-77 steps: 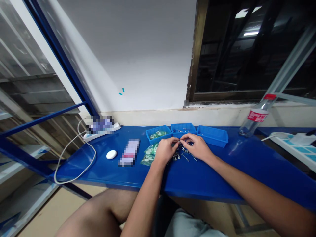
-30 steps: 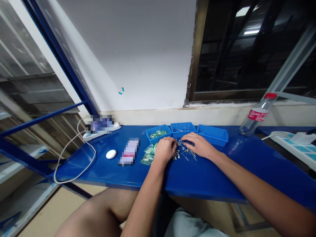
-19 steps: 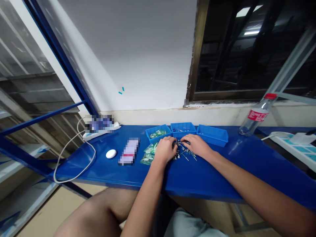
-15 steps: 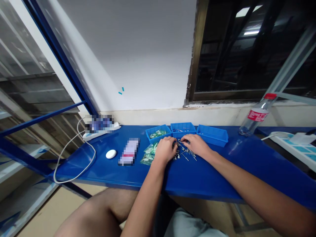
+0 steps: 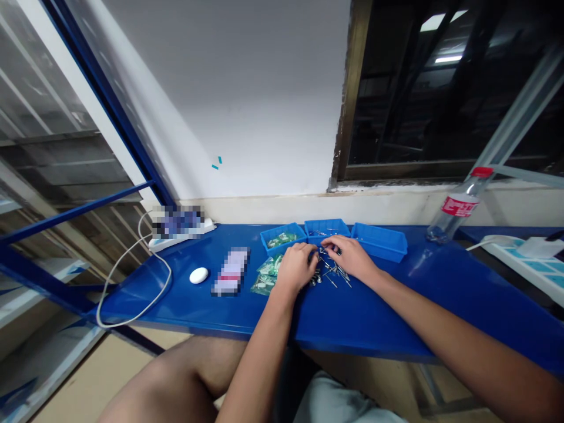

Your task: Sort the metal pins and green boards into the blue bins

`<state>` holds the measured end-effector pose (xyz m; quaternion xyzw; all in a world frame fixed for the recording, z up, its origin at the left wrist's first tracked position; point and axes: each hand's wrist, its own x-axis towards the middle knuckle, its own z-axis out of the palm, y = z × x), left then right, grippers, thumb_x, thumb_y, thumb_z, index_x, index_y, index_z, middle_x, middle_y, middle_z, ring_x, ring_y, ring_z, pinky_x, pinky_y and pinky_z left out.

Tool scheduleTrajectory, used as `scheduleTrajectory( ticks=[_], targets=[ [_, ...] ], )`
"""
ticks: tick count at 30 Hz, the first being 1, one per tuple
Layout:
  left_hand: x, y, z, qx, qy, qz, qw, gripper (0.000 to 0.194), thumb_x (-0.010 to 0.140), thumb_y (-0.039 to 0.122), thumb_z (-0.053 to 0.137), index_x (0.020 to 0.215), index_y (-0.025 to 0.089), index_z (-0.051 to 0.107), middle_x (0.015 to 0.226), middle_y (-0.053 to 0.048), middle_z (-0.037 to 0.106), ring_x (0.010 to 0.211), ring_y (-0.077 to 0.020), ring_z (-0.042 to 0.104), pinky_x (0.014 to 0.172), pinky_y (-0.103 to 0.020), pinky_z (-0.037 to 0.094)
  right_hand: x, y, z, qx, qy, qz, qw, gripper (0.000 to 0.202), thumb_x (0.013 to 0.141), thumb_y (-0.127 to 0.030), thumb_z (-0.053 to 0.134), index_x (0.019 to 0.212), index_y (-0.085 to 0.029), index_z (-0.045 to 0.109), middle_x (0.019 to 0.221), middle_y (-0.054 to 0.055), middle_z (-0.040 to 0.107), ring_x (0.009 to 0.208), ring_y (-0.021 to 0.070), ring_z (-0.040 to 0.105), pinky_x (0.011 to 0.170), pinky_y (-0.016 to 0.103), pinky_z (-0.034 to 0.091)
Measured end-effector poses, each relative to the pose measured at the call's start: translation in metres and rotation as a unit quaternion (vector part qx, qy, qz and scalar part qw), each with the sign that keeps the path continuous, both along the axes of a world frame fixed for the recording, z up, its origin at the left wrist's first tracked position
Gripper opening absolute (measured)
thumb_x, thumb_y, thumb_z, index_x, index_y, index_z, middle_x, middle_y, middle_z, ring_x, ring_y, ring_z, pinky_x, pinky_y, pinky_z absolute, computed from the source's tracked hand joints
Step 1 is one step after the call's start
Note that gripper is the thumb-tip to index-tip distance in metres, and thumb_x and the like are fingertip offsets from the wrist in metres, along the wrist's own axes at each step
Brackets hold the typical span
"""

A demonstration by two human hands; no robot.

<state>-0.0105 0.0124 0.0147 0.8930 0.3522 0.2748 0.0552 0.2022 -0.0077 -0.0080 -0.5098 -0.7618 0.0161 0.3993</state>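
Broadly, a pale wall (image 5: 247,88) fills the background, with a dark window (image 5: 423,100) set in it on the right. Below stretches the blue desk (image 5: 374,320), its far edge near the wall. Two bare forearms reach in over its near edge. The left hand (image 5: 297,267) arches palm-down over the left side of a small heap, its fingers curled; whether they grip anything I cannot tell, since the tips are hidden. The right hand (image 5: 351,257) comes in from the other side, thumb and forefinger bent toward each other just in front of the bins; I cannot tell if something is pinched there.

Next in size, a white power strip (image 5: 544,267) sits at far right, and a clear bottle (image 5: 458,207) with a red cap and label stands nearer the bins. Three blue bins line up behind the hands: the left bin (image 5: 288,247) holds green packets, the middle bin (image 5: 318,239) a few thin pins, and the right bin (image 5: 388,251) some specks. A pixelated flat object (image 5: 231,271) lies left of the green bags (image 5: 265,277), which rest beside the left hand. Smaller is a white oval piece (image 5: 198,275). Smallest, the metal pins (image 5: 331,282) lie scattered on the desk between and below the hands.
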Motion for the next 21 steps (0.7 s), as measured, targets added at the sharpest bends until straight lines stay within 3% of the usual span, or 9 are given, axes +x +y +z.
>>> scheduleTrajectory(
  ticks=[7,10,15,21],
  targets=[
    [0.001,0.001,-0.001,-0.004,-0.032,-0.021,0.999,0.032,0.105,0.030,0.053,0.132,0.021,0.068,0.126,-0.010,0.075,0.117,-0.0259,0.068,0.105,-0.040,0.052,-0.007,-0.011,0.012,0.041,0.054,-0.001,0.998,0.022,0.096,-0.016,0.057,0.108,-0.023,0.074,0.106,0.008,0.076,0.094,0.0242,0.073,0.089,0.042,0.060],
    [0.001,0.002,-0.002,-0.006,-0.037,-0.022,0.999,0.035,0.105,0.030,0.055,0.137,0.020,0.065,0.128,-0.010,0.075,0.119,-0.0266,0.068,0.105,-0.040,0.053,-0.010,-0.012,0.010,0.028,0.127,0.011,0.991,0.020,0.096,-0.020,0.060,0.110,-0.024,0.073,0.111,0.008,0.076,0.097,0.0242,0.074,0.093,0.043,0.062],
    [0.000,0.002,0.000,0.001,-0.021,-0.018,1.000,0.028,0.106,0.026,0.053,0.129,0.023,0.069,0.120,-0.009,0.077,0.112,-0.0250,0.070,0.101,-0.038,0.053,-0.016,-0.008,-0.002,-0.041,0.271,0.060,0.960,0.018,0.092,-0.031,0.069,0.109,-0.023,0.072,0.111,0.008,0.077,0.098,0.0236,0.076,0.094,0.043,0.065],
    [-0.001,0.001,0.001,0.014,-0.036,0.003,0.999,0.023,0.106,0.027,0.054,0.119,0.023,0.073,0.114,-0.008,0.076,0.109,-0.0242,0.069,0.100,-0.036,0.053,-0.018,-0.008,-0.004,-0.045,0.298,0.065,0.951,0.020,0.091,-0.031,0.071,0.109,-0.022,0.071,0.110,0.008,0.076,0.101,0.0239,0.076,0.096,0.044,0.064]
  ],
)
